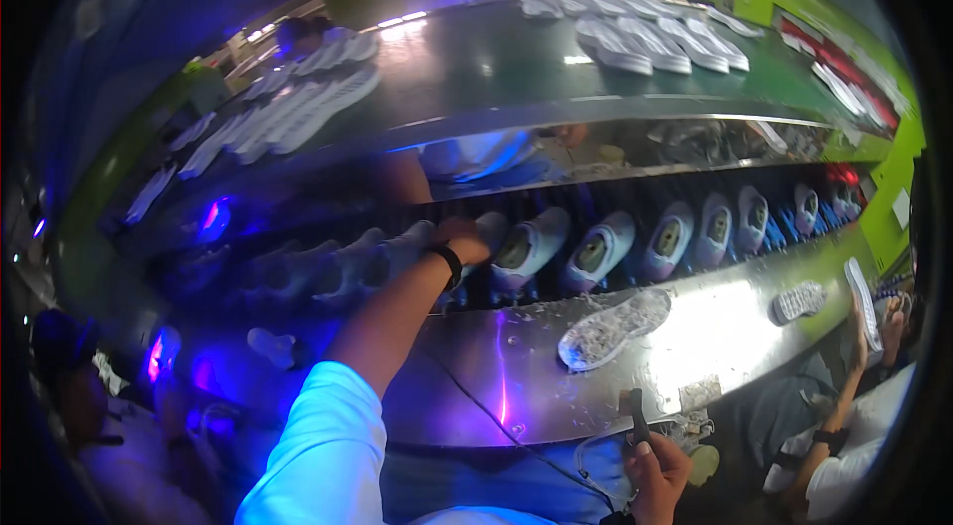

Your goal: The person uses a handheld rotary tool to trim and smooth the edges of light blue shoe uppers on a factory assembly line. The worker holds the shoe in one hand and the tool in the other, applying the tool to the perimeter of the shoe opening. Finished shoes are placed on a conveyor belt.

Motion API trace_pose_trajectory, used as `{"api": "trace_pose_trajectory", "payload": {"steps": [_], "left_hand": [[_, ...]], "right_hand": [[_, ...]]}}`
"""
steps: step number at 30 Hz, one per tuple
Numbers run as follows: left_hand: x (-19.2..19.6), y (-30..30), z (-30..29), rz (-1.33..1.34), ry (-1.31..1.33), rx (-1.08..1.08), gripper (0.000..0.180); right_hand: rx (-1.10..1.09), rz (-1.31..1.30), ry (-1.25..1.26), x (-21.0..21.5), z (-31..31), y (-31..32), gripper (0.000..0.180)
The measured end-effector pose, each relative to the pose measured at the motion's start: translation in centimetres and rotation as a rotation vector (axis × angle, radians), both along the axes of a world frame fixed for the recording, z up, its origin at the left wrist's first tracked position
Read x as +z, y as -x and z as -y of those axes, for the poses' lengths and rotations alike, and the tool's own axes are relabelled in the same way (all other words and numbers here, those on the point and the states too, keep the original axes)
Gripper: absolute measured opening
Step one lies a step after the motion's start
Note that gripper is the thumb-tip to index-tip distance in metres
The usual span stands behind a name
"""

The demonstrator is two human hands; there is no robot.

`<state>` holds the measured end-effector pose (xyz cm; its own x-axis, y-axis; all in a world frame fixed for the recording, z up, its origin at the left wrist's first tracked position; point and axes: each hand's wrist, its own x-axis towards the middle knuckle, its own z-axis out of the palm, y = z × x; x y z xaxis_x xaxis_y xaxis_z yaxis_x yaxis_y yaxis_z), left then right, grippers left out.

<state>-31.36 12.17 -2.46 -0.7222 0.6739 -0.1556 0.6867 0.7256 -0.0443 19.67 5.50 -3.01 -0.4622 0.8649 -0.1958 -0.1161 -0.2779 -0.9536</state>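
My left arm reaches forward over the metal bench to a row of shoe uppers on the line. My left hand point(467, 240) is closed on a shoe upper point(492, 228), its fingers partly hidden and blurred. Just right of it sits another pale shoe upper point(534, 249), its opening facing up. Low at the right, my right hand point(657, 473) grips a small brush point(635, 410) with a dark handle and a brownish end, held upright at the bench's near edge. On the bench between them lies a shoe sole point(614, 328) with a mottled surface.
Several more shoe uppers point(669, 237) run along the line to both sides. Behind it, a green conveyor point(467, 78) carries white soles point(615, 46). A thin cable point(486, 413) crosses the metal bench point(447, 406). Co-workers stand at both sides; the right one holds a sole point(862, 305).
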Motion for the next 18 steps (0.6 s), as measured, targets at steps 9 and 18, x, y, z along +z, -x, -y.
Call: {"api": "trace_pose_trajectory", "payload": {"steps": [9, 18], "left_hand": [[2.3, -1.8, 10.0, -0.06, -0.531, 0.111, 0.065], [8.6, -9.2, 26.3, 1.538, -1.356, 0.187, 0.051]], "right_hand": [[0.058, -0.021, -0.022, 3.0, 2.4, 0.7, 0.024], [0.172, 0.017, -0.136, 3.9, 5.6, 2.0, 0.025]]}}
